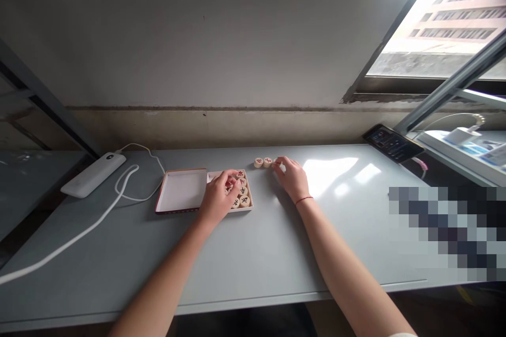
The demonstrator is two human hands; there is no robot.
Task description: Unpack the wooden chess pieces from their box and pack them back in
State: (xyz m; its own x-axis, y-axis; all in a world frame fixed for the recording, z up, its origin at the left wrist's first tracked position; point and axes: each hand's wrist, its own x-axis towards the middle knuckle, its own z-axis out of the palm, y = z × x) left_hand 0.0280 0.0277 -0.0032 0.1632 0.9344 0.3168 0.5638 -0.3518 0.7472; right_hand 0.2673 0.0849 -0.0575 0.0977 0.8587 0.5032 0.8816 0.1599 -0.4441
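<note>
An open white box [248, 207] holds several round wooden Chinese chess pieces [244, 201] with red or dark characters. Over its left part is my left hand [220, 193], thumb and fingers closed around a piece among the others; the palm hides some of them. Right of the box and farther back, two Chinese chess pieces [258, 162] stand side by side in a short row. At the row's right end, my right hand [291, 176] pinches a third piece, partly covered by its fingers.
The box's lid [184, 190] lies inside up at the left. Farther left are a white power bank [94, 174] and a white cable [103, 216]. A phone [393, 142] leans at the back right beside a metal post. The desk [253, 263] ends at the wall.
</note>
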